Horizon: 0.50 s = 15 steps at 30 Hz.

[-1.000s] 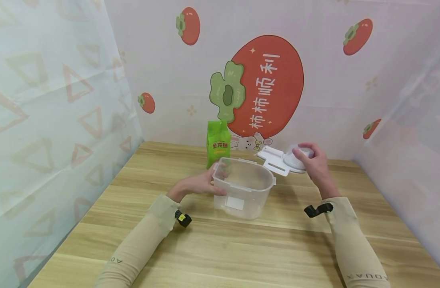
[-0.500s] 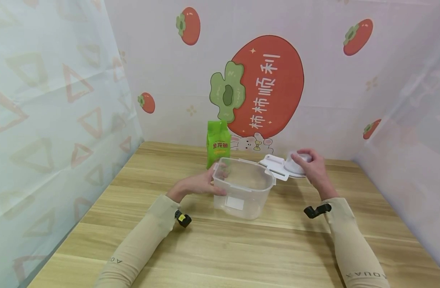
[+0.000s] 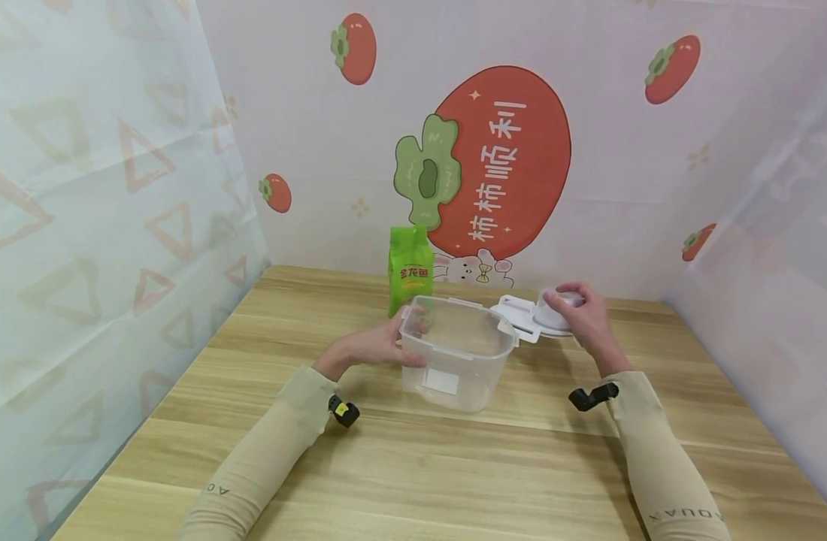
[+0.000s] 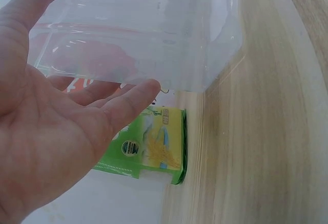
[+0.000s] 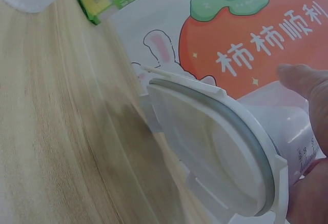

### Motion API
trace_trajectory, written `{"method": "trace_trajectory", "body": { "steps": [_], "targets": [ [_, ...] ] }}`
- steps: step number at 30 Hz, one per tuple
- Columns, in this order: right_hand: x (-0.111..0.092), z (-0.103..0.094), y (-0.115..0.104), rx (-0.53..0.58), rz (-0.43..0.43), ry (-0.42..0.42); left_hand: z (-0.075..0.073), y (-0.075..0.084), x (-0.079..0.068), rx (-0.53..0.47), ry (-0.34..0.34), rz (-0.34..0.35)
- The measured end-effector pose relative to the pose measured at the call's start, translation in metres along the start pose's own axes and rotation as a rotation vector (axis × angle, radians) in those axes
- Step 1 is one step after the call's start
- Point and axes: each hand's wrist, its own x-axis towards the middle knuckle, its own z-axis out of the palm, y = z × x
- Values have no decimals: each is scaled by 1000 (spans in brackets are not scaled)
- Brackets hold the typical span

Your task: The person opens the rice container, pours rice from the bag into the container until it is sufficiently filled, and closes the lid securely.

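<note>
In the head view, my left hand (image 3: 369, 347) grips the left end of a clear plastic container (image 3: 477, 382). Its thumb lies on the near wall and its fingers on the far side. The container is topless and stands upright on the table. To the right, my right hand (image 3: 595, 327) holds a white lid (image 3: 517, 315) by the clear measuring cup (image 3: 551, 308) on top of it. Seen from the right wrist, the lid (image 5: 215, 147) is tilted, its grey seal showing and its clips hanging out. Printed marks run along the cup (image 5: 294, 126).
A green bag (image 3: 411, 270) with red lettering stands upright behind the container, close to the back wall. The wooden table (image 3: 413, 481) meets patterned cloth walls at the back and sides. A white label (image 3: 441, 382) is on the container's front.
My right hand has lowered with the lid and measuring cup, coming down toward the table behind the container's right end. The left hand and container have stayed put.
</note>
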Motion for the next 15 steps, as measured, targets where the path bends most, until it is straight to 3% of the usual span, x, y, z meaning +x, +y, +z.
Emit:
{"method": "trace_trajectory", "body": {
  "steps": [10, 15],
  "targets": [
    [0, 0, 4, -117, -74, -45, 1, -1, 1, 8, 1, -4],
    [1, 1, 5, -192, -53, -110, 1, 0, 0, 8, 3, -7]
  ]
}}
